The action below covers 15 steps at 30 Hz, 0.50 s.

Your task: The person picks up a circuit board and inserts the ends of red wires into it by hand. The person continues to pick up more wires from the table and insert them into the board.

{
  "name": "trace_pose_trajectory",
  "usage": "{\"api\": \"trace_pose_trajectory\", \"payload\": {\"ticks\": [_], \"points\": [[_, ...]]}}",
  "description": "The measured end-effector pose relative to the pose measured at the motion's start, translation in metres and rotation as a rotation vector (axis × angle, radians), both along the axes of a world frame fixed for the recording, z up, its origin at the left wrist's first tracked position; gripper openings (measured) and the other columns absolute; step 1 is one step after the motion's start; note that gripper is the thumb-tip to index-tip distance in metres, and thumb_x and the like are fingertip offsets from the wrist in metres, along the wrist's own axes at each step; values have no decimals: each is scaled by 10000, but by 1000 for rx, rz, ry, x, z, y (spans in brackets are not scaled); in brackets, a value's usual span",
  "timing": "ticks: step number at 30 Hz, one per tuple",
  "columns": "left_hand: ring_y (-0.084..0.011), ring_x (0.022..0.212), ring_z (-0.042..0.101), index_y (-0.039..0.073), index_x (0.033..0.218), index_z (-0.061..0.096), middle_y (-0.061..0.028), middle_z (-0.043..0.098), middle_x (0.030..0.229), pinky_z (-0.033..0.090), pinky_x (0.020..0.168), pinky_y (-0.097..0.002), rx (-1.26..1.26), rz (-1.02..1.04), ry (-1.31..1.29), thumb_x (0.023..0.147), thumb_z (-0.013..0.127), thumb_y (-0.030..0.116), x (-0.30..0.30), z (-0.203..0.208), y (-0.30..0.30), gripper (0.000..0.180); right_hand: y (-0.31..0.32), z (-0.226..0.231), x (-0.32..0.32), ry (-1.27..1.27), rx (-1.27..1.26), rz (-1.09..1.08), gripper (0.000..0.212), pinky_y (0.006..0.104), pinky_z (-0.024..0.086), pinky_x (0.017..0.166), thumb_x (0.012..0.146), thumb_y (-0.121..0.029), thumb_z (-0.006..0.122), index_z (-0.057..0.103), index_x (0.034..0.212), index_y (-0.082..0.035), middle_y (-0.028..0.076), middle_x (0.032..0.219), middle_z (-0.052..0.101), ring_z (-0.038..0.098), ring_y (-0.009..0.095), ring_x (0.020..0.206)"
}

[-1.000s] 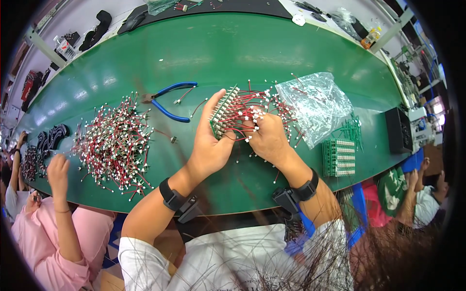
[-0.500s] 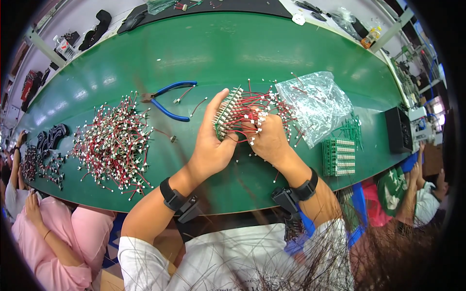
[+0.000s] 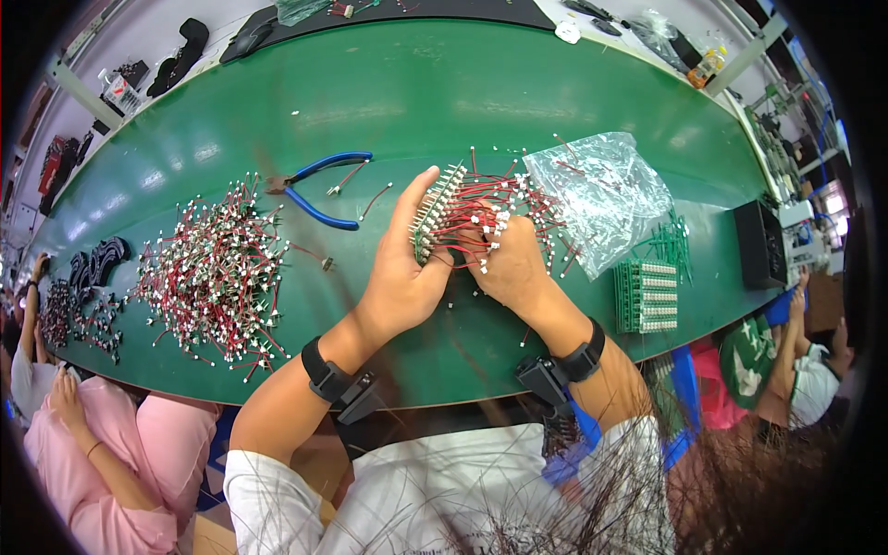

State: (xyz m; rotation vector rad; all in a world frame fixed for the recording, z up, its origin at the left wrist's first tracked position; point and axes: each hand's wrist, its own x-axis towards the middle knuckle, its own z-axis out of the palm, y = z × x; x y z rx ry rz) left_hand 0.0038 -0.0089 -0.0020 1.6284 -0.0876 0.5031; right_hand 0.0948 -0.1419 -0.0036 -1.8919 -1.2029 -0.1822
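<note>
My left hand (image 3: 402, 282) grips a green circuit-board strip (image 3: 433, 217) lined with white connectors, holding it tilted above the table. Red-wired leads (image 3: 476, 215) with small white plugs stick out from the strip toward the right. Curled among these leads, my right hand (image 3: 514, 270) is closed on some of them; its fingertips are partly hidden. To the left of my hands lie blue-handled cutters (image 3: 319, 196) with a few loose leads around them. Further left is a big heap of small wired boards (image 3: 217, 277).
A clear plastic bag (image 3: 606, 199) lies right of my hands. Nearer stands a stack of green board strips (image 3: 646, 298) beside green scraps (image 3: 668, 248). A black bin (image 3: 760, 245) is at the right edge. Black curved parts (image 3: 100, 261) lie far left. Other people sit on both sides.
Both hands keep nearly the same pose and grip on the strip and leads. My right hand has shifted only slightly among the red wires.
</note>
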Motion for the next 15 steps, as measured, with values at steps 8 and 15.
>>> {"api": "trace_pose_trajectory", "payload": {"ticks": [8, 15], "points": [[-192, 1142, 532, 8, 1493, 253, -142, 532, 1255, 398, 1020, -316, -80, -10, 1, 807, 482, -119, -1, 2, -1, 735, -2, 4, 0, 22, -10, 15, 250, 418, 540, 642, 707, 11, 663, 663, 947, -60, 129, 929, 656, 646, 367, 759], [-204, 1139, 544, 5, 1489, 257, -157, 552, 1246, 410, 1006, -322, 11, -38, 17, 799, 470, -122, -2, 7, -1, 733, -2, -6, 2, -6, 37, 18, 196, 398, 535, 633, 732, -4, 659, 671, 920, -56, 129, 923, 670, 656, 339, 742]]}}
